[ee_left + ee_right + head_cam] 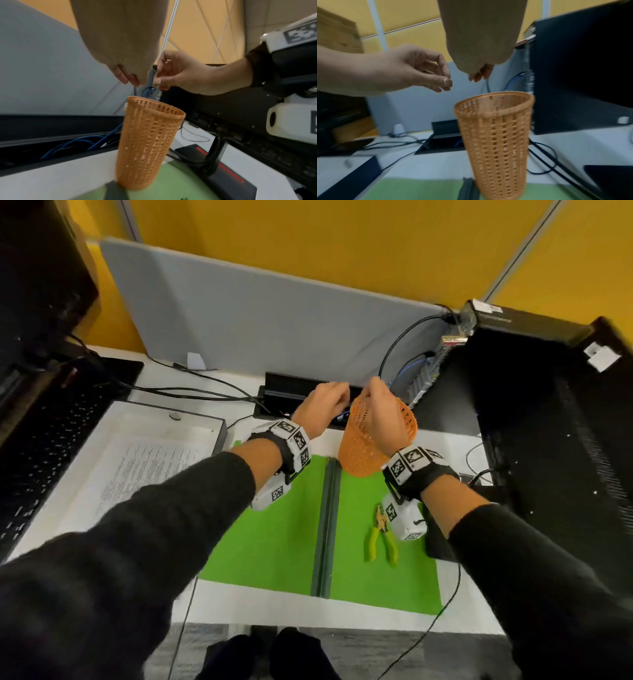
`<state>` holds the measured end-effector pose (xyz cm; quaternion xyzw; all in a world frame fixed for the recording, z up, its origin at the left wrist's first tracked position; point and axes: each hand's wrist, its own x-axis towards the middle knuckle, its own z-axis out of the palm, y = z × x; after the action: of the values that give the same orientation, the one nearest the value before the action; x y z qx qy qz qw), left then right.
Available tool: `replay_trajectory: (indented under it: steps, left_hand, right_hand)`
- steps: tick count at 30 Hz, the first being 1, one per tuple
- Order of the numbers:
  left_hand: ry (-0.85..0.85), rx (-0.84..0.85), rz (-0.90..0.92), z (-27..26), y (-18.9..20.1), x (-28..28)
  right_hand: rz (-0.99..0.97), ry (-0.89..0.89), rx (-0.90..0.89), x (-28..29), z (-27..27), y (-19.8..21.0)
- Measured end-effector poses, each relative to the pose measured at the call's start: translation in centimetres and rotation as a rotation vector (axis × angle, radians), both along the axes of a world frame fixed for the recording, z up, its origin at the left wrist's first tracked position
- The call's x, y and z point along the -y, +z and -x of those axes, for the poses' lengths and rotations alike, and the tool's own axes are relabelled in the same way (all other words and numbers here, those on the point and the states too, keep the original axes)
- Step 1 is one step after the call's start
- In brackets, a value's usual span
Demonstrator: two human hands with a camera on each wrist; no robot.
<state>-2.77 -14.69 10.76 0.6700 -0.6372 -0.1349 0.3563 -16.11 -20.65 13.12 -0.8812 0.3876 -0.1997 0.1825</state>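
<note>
A tall orange mesh basket [359, 453] [147, 142] [494, 135] stands upright at the far edge of a green mat [274, 535]. Both hands hover just above its rim without touching it. My left hand [342, 397] [447, 83] is to the left of the rim, its fingers loosely curled with nothing visible in them. My right hand [371, 386] [159, 83] is over the opening, thumb and forefinger tips drawn together; whether they pinch something small is unclear. Green-handled pliers [382, 534] lie on the mat below my right wrist.
A dark strip [327, 525] runs down the mat's middle. A black computer tower [548, 422] stands close on the right, a keyboard [51, 440] and a printed sheet [147, 460] on the left. A cable box [291, 392] with blue cables lies behind the basket.
</note>
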Motion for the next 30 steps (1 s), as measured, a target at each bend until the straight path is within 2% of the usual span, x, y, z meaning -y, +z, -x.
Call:
replay_trajectory:
  steps: [3, 8, 19, 24, 27, 30]
  left_hand:
    - [-0.042, -0.033, -0.005, 2.6, 0.6, 2.8]
    - [-0.009, -0.049, -0.047, 4.6, 0.3, 5.1]
    - [0.049, -0.014, -0.068, 4.3, -0.3, 5.7]
    - [0.102, 0.095, -0.047, 3.7, -0.4, 4.6]
    - [0.204, 0.242, -0.03, 2.7, -1.6, 2.0]
    - [0.246, 0.282, -0.07, 1.3, -4.5, -2.1]
  right_hand:
    - [-0.076, -0.165, 0.079, 3.2, 3.1, -0.3]
    - [-0.147, -0.263, 0.1, 5.1, 5.5, -0.8]
    - [-0.195, -0.246, 0.013, 5.7, 5.4, -1.6]
    - [-0.153, -0.246, 0.05, 5.5, 4.5, -1.3]
    - [-0.038, -0.162, 0.094, 4.6, 2.7, -0.6]
    - [0.021, 0.004, 0.084, 3.1, -0.7, -0.9]
